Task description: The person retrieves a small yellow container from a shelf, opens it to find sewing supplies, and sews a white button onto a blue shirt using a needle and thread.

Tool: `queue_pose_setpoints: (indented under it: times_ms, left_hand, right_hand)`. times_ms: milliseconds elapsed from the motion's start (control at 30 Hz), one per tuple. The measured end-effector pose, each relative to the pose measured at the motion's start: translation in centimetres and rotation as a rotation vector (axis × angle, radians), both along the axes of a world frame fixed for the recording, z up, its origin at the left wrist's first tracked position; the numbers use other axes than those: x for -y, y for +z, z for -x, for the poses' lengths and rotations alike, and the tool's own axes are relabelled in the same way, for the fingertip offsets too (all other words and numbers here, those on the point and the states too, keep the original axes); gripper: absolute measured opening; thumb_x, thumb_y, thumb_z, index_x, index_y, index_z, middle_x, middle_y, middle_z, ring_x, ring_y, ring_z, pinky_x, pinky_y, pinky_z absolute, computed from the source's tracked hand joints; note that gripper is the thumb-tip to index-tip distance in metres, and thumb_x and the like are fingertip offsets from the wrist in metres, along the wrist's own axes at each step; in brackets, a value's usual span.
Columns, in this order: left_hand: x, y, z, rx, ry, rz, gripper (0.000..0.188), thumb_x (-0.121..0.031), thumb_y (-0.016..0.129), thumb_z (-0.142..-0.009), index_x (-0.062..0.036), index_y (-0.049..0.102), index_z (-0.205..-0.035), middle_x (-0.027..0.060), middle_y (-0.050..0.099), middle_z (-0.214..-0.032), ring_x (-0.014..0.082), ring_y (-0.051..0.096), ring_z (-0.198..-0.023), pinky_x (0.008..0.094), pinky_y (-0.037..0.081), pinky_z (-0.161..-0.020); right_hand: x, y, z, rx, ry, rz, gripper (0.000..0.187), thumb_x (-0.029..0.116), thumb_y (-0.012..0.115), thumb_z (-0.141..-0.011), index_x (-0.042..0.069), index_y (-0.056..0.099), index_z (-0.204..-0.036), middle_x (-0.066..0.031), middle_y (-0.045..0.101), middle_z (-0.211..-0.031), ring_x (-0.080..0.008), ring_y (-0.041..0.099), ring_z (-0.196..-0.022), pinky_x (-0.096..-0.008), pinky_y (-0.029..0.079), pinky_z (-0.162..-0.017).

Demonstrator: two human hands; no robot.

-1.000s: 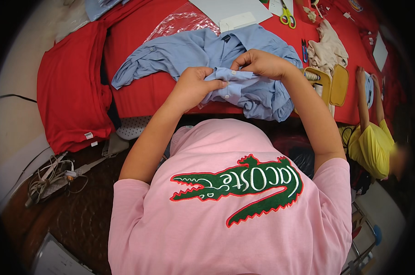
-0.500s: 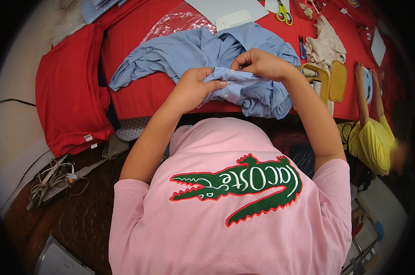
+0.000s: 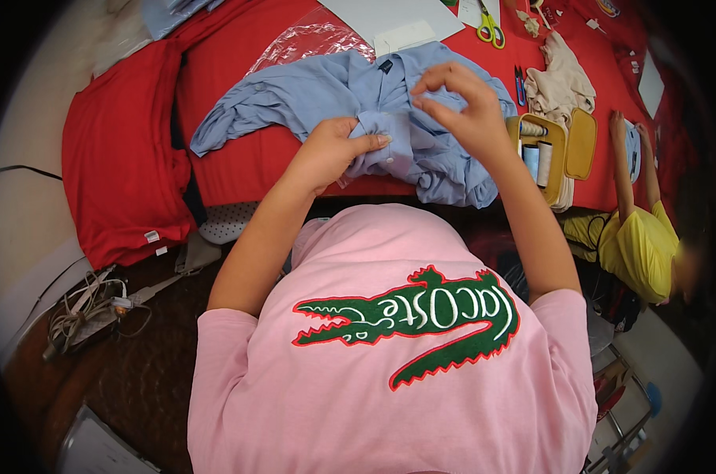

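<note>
In the upper middle of the frame a light blue shirt (image 3: 350, 95) lies crumpled on the red table cover (image 3: 239, 150). The left hand (image 3: 330, 150) pinches a folded edge of the shirt between thumb and fingers, near what looks like a button, holding it bunched. The right hand (image 3: 461, 107) hovers just above the cloth, fingertips drawn together as if pinching something fine; whether a needle or thread is there is too small to tell. This looks like hand stitching in progress. A next stitch would call for the left grip keeping the fabric taut. An open yellow sewing case (image 3: 552, 150) sits just right of the shirt; scissors (image 3: 491, 28) lie at the top.
</note>
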State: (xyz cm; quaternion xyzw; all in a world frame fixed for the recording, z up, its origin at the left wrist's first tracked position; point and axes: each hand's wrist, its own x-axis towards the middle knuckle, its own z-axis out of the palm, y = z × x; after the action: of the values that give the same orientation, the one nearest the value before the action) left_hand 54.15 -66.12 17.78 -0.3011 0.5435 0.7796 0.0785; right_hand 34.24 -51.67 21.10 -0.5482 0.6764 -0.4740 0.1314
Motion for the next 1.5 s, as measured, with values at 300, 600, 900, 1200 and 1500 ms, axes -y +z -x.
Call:
queue_pose_setpoints:
  times_ms: [300,600,900,1200,1500]
  left_hand:
    - [-0.4,-0.9,-0.1,0.027,0.09,-0.021,0.023,-0.016,0.079,-0.088,0.0044,0.073,-0.098,0.0078,0.072,-0.082,0.0106,0.064,-0.064,0.0249,0.048,-0.052]
    - [-1.2,-2.5,-0.5,0.052,0.131,-0.003,0.022,-0.016,0.078,-0.089,0.0043,0.073,-0.097,0.0089,0.072,-0.081,0.0129,0.065,-0.062,0.0265,0.051,-0.052]
    - [-1.1,-1.9,0.0,0.072,0.175,0.18,0.023,-0.017,0.078,-0.087,0.0044,0.072,-0.093,0.0079,0.072,-0.079,0.0126,0.065,-0.063,0.0277,0.052,-0.055]
    - [-0.8,-4.4,-0.1,0.015,0.189,0.416,0.03,-0.023,0.078,-0.084,0.0059,0.073,-0.092,0.0117,0.071,-0.074,0.0155,0.064,-0.061,0.0325,0.051,-0.052]
    - [-0.4,-4.8,-0.6,-0.053,0.261,0.403,0.026,-0.019,0.079,-0.084,0.0055,0.073,-0.09,0.0072,0.071,-0.075,0.0105,0.063,-0.066,0.0283,0.049,-0.06]
  right_hand:
    - [-2.3,-1.8,-6.6,-0.477,-0.039,0.005,0.013,0.012,0.077,-0.081,0.012,0.072,-0.094,-0.0011,0.068,-0.089,-0.0219,0.065,-0.076,-0.0344,0.047,-0.067]
    - [-3.3,-3.0,-7.3,-0.347,-0.06,-0.027,0.014,0.01,0.075,-0.086,0.008,0.069,-0.099,-0.0044,0.071,-0.094,-0.0246,0.064,-0.074,-0.0362,0.049,-0.068]
    - [-4.5,2.4,-3.9,0.849,-0.111,0.227,0.021,0.025,0.045,-0.112,0.006,0.052,-0.118,-0.0042,0.061,-0.081,-0.0132,0.06,-0.08,-0.031,0.048,-0.069]
    - [-13.4,14.1,1.8,0.751,-0.087,0.566,0.034,0.02,0.047,-0.109,-0.007,0.051,-0.131,0.0043,0.039,-0.074,-0.0066,0.04,-0.064,-0.0246,0.038,-0.057]
    - [-22.0,20.3,4.9,0.748,0.097,0.968,0.021,-0.009,0.058,-0.084,-0.004,0.049,-0.102,-0.0051,0.046,-0.075,-0.0134,0.049,-0.07,-0.0256,0.042,-0.062]
